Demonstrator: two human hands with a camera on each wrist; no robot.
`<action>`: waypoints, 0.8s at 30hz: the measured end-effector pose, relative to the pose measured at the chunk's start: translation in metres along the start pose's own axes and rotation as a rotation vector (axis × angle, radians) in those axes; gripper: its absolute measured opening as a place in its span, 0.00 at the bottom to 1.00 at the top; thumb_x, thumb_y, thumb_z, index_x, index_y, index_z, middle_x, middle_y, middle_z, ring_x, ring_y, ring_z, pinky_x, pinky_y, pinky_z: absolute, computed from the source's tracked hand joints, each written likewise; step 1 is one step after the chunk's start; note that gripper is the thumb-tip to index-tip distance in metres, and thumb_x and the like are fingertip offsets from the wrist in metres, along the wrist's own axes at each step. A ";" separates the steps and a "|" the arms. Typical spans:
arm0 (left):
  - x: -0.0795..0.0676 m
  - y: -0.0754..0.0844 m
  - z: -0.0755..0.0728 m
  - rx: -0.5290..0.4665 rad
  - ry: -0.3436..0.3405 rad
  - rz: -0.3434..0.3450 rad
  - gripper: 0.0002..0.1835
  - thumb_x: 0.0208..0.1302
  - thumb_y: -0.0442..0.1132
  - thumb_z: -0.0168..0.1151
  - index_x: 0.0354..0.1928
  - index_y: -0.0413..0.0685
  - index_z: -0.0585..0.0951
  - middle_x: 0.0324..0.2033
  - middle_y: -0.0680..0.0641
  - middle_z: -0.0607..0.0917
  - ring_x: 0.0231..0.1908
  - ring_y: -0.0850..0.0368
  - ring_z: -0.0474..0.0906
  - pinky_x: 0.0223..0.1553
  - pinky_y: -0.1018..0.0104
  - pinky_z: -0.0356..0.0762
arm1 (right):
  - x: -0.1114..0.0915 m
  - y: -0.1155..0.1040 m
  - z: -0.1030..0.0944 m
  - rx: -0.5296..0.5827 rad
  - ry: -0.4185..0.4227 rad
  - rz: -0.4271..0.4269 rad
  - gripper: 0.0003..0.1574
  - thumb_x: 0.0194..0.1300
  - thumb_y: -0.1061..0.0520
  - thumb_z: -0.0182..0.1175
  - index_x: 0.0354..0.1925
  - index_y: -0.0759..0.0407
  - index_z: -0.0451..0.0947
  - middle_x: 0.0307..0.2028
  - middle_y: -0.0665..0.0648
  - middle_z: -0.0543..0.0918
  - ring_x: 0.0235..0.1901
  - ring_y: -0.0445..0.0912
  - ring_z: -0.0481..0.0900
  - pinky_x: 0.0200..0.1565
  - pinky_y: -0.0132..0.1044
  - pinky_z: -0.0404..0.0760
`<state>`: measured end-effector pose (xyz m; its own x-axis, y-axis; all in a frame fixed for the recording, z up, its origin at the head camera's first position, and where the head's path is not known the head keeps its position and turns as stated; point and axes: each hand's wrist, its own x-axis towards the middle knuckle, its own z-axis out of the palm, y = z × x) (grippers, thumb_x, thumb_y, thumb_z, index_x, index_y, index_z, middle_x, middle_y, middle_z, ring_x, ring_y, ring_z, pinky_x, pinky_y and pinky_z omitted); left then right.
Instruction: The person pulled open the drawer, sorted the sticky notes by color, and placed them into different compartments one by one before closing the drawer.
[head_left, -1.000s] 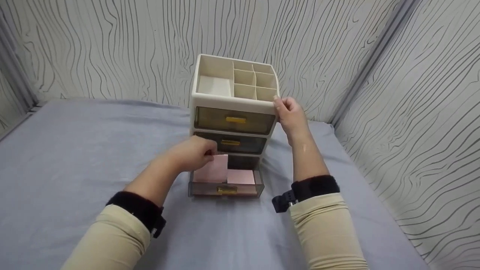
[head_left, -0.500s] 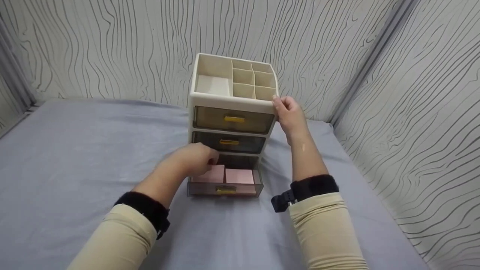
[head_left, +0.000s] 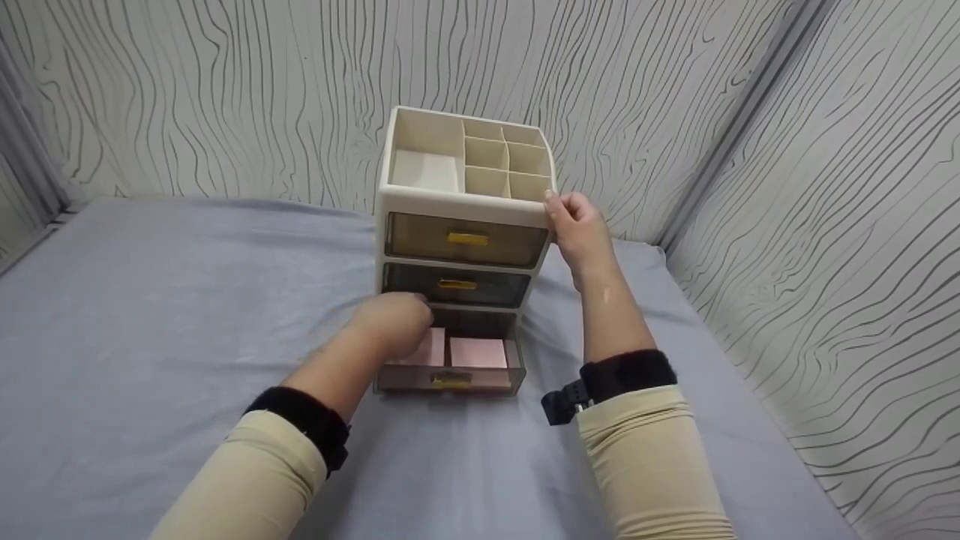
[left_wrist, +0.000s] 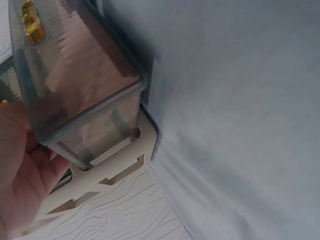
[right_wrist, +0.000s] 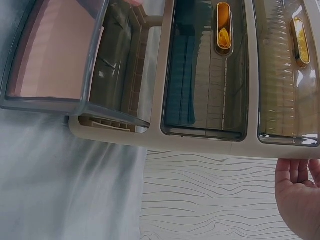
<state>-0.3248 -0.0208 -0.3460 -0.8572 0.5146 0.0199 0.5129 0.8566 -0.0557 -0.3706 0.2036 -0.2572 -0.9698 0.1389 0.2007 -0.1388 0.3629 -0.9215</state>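
A cream desktop drawer organizer stands upright on the cloth. Its lowest smoky clear drawer is pulled out. In that drawer, a pink square paper stack is at the left and a second pink stack lies at the right. My left hand reaches over the drawer's left side and appears to pinch the left stack; its fingertips are hidden in the head view. In the left wrist view, curled fingers show outside the drawer wall. My right hand grips the organizer's upper right front corner.
The upper drawer and middle drawer are closed, with gold handles. Open compartments top the organizer. Grey-blue cloth covers the table. Wood-line patterned panels stand behind and at the right.
My left hand has lowered the left pink stack into the drawer and turned so that its back faces up. My right hand has kept its grip on the organizer's corner.
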 end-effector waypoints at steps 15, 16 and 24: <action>-0.001 0.001 0.008 -0.024 -0.065 0.022 0.09 0.54 0.40 0.59 0.22 0.44 0.79 0.25 0.47 0.81 0.28 0.50 0.77 0.38 0.56 0.75 | -0.001 0.000 -0.001 -0.007 0.007 -0.001 0.17 0.65 0.42 0.50 0.33 0.55 0.67 0.32 0.53 0.69 0.38 0.45 0.69 0.46 0.38 0.71; -0.001 0.001 0.008 -0.029 -0.071 0.016 0.09 0.54 0.41 0.60 0.21 0.45 0.79 0.24 0.47 0.81 0.28 0.50 0.77 0.38 0.56 0.75 | 0.000 0.000 0.000 -0.006 0.007 -0.003 0.17 0.65 0.42 0.50 0.33 0.55 0.67 0.32 0.53 0.68 0.38 0.45 0.69 0.45 0.38 0.71; -0.006 0.001 0.004 -0.107 -0.080 0.004 0.08 0.55 0.43 0.62 0.27 0.46 0.81 0.25 0.49 0.81 0.28 0.52 0.77 0.37 0.58 0.75 | 0.000 0.000 0.000 0.002 -0.001 -0.001 0.18 0.66 0.42 0.50 0.33 0.55 0.66 0.33 0.54 0.68 0.38 0.45 0.70 0.46 0.39 0.72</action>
<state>-0.3197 -0.0231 -0.3498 -0.8540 0.5168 -0.0601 0.5144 0.8560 0.0517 -0.3708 0.2035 -0.2572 -0.9699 0.1374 0.2012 -0.1401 0.3611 -0.9220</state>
